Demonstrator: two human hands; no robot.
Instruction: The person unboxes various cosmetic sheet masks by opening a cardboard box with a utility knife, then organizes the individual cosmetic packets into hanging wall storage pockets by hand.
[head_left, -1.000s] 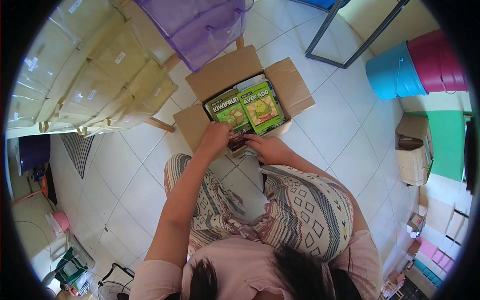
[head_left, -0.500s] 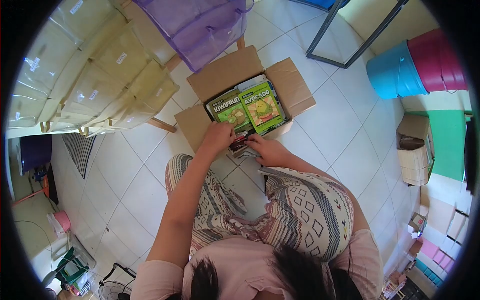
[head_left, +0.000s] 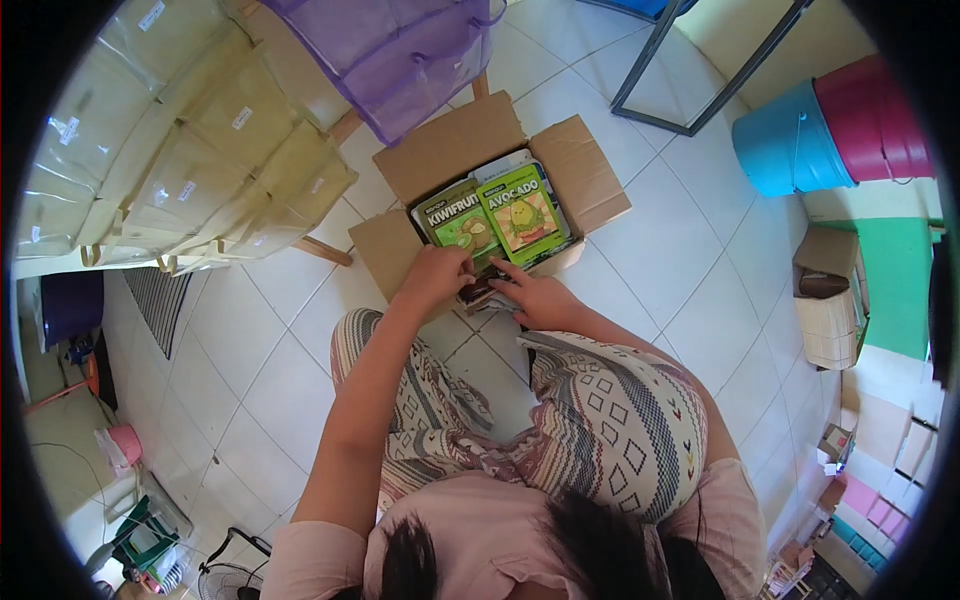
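An open cardboard box stands on the floor in front of my crossed legs. Inside lie a green packet marked KIWIFRUIT and, on its right, a brighter green one marked AVOCADO, above other flat packs. My left hand is at the box's near left, fingers curled together over the inner edge; what they grip is hidden. My right hand reaches in from the right with fingers apart, touching a small dark item at the near side. Its kind cannot be made out.
Yellowish clear hanging organizers and a purple one hang beyond and left of the box. A dark metal frame stands at upper right, near blue and magenta buckets. White floor tiles surround the box.
My hands have shifted slightly within the box's near side. The reddish, shiny item between my fingers shows less now, and my right fingers have moved up a little. The box and packets stay put.
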